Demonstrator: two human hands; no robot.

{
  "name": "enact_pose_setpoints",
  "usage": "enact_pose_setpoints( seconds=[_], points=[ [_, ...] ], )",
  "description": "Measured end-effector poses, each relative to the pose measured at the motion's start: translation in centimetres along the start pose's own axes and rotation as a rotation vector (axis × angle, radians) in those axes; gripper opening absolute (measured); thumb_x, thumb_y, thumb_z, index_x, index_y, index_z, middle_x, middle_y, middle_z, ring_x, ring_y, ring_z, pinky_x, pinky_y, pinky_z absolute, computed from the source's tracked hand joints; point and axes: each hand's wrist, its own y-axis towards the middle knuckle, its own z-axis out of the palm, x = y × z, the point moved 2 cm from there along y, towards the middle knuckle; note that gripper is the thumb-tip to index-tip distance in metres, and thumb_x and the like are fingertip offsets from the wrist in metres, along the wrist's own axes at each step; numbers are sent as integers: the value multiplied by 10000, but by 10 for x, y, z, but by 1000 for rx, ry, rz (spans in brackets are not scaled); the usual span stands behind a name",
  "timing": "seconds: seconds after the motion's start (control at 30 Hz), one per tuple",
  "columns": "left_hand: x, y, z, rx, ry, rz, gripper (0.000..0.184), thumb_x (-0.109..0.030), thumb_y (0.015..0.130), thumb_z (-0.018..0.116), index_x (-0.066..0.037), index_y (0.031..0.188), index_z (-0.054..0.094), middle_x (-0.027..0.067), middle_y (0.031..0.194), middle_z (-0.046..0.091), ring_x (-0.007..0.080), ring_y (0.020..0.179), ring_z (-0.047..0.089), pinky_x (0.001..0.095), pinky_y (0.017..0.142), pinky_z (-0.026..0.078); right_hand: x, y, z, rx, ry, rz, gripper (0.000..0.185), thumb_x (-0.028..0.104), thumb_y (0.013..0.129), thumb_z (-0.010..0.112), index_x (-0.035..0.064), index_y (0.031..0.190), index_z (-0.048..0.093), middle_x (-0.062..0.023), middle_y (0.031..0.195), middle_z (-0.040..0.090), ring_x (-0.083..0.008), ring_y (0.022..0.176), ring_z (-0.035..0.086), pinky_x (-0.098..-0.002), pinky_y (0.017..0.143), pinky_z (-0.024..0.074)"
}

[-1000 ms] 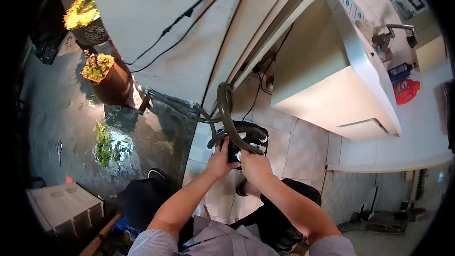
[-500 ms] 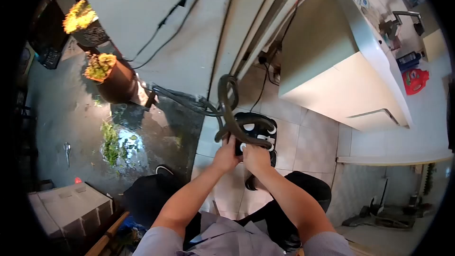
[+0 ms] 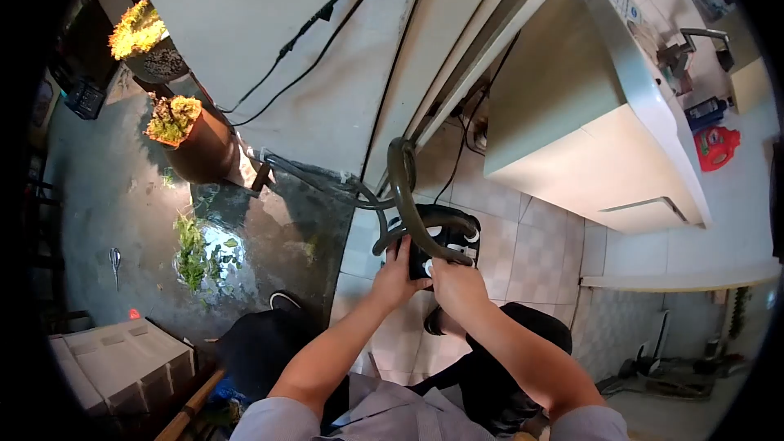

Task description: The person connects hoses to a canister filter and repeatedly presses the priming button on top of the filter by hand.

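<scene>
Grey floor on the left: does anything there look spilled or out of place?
Yes: loose leafy stems lie beside and partly over a shiny, possibly wet patch; scissors lie farther left. Stems and scissors on bare floor look untidy.

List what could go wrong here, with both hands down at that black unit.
The thick hose loops up over the black unit; if it is stiff, it might spring against the hands. The right hand is at the unit's near edge with its fingertips partly hidden, so it could slip. The thin dark cable runs across the tiles towards the unit and might snag if the unit shifts.
</scene>
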Motion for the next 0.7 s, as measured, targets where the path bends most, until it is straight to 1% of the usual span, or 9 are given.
enact_pose_setpoints(
  seconds=[0.17,0.23,0.27,0.33,0.4,0.47,0.6,0.67,0.7],
  points=[
    [6,4,7,46,8,-75,1024,-317,621,764,-113,1387,115,242,1401,158,403,1141,427,432,874,441,-3,9,17,26,61,10,160,146,819,491,7,879,544,-168,699,606,-326,641,610,-414,553,487],
    [13,5,14,-95,10,136,965,-274,626,755,-111,1368,160,249,1393,171,408,1116,444,432,861,448,-10,14,42,-140,122,-81,166,101,789,461,-6,883,545,-227,770,607,-367,707,617,-454,622,497],
    [11,6,11,-87,12,136,965,-274,626,755,-111,1368,160,249,1393,171,408,1116,444,432,861,448,-9,17,48,-138,125,-74,166,101,789,461,-6,883,545,-227,770,607,-367,707,617,-454,622,497],
    [9,4,5,24,-27,-54,925,-227,630,739,-114,1357,178,254,1387,182,412,1119,439,432,864,448,-10,22,61,-3,175,116,180,117,788,458,-6,875,556,-216,779,612,-364,715,617,-463,631,497],
    [4,2,3,7,-15,-30,910,-200,633,725,-118,1356,178,247,1387,190,408,1144,420,435,877,440,-15,20,63,27,147,83,188,123,783,461,-11,869,560,-206,795,619,-349,724,621,-449,631,504],
    [7,3,8,-28,16,37,952,-229,626,741,-114,1367,155,236,1396,182,401,1162,407,437,883,433,-14,14,56,-111,103,21,171,135,797,485,-5,807,581,-195,730,609,-346,639,606,-436,576,491],
    [3,-1,3,-39,19,72,1010,-283,617,762,-110,1381,124,246,1402,160,407,1167,399,429,893,425,-10,4,40,-93,50,-2,171,111,754,512,-44,821,536,-211,696,606,-330,630,617,-427,552,497],
    [2,-2,2,73,-65,29,1079,-224,632,759,-81,1402,16,262,1398,157,414,1256,265,391,975,352,-5,-3,20,-89,42,-16,176,112,753,514,-49,823,522,-201,673,605,-325,611,617,-423,535,495],
    [2,0,3,70,-68,38,1079,-224,632,759,-81,1402,16,262,1398,158,414,1256,265,391,975,352,-5,-7,11,-72,35,-32,183,114,753,516,-53,826,508,-191,650,604,-321,592,617,-420,517,494]
  ],
)
